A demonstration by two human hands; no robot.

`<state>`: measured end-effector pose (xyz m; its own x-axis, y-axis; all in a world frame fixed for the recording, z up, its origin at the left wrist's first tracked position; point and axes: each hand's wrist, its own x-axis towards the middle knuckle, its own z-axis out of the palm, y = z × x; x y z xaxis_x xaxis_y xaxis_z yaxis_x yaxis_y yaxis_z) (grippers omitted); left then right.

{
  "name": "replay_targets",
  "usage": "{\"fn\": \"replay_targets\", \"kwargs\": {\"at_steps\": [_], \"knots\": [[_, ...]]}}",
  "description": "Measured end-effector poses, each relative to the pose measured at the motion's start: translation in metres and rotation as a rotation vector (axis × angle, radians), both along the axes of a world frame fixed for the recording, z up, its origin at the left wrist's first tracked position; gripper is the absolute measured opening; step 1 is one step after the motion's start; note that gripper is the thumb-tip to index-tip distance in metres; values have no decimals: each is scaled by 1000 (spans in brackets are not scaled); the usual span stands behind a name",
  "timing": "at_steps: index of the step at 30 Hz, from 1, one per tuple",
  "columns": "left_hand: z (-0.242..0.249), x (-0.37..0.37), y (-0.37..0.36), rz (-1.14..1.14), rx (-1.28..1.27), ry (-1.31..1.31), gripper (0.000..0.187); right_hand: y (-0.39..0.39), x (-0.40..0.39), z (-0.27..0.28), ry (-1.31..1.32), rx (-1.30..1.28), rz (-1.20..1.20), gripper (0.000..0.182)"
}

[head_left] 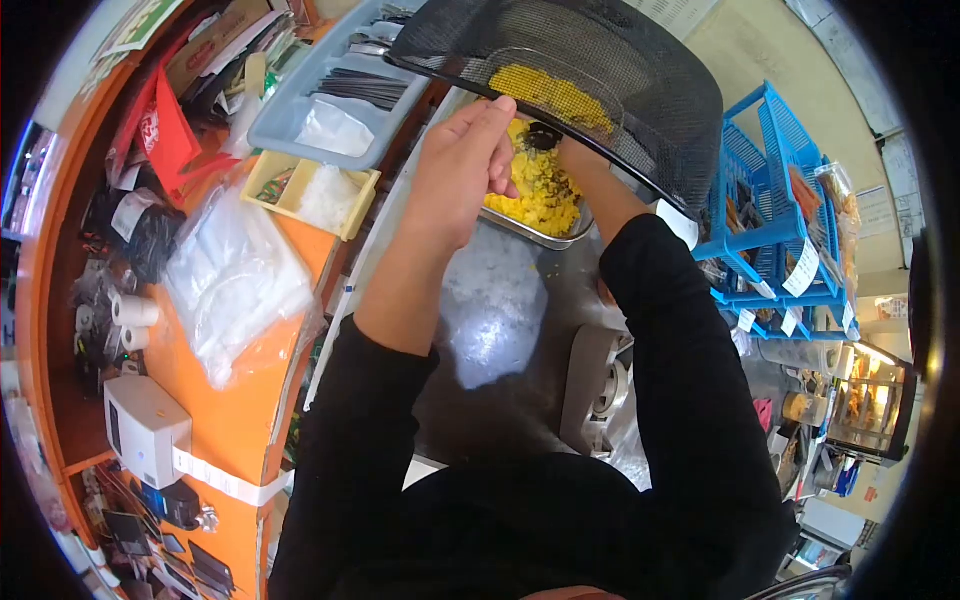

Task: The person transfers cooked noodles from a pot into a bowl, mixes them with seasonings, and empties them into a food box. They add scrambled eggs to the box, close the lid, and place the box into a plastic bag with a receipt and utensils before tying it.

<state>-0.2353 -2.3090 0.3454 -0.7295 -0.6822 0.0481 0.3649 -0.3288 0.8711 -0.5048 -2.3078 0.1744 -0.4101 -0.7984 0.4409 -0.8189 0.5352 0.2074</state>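
Note:
My left hand (470, 160) is closed, its thumb and fingers at the front rim of a black mesh food cover (665, 85), which is tilted up. Under the cover stands a metal tray (545, 238) of crumbly yellow food (535, 203) with dark bits in it. My right hand (577, 160) reaches beneath the rim into the tray; the mesh and rim hide its fingers. Close beside it in the food is a dark round object (543, 136), too covered to name.
Left of the tray are a blue-grey cutlery bin (275, 125), a cream divided box (345, 215) and clear plastic bags (235, 275) on an orange counter (225, 425). Blue baskets (775, 245) stand at the right. A shiny metal worktop (490, 400) lies in front of me.

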Motion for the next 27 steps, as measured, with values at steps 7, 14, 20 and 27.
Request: {"fn": "replay_targets", "kwargs": {"at_steps": [7, 14, 20, 27], "knots": [[-2, -2, 2, 16, -15, -1, 24, 27, 34, 35, -199, 309, 245, 15], [-8, -1, 4, 63, 27, 22, 26, 98, 41, 68, -172, 551, 737, 11], [-12, 2, 10, 79, 38, 14, 26, 111, 14, 44, -563, 560, 599, 18], [-10, 1, 18, 52, 67, -28, 26, 115, 76, 88, -505, 667, 241, 64]]}}
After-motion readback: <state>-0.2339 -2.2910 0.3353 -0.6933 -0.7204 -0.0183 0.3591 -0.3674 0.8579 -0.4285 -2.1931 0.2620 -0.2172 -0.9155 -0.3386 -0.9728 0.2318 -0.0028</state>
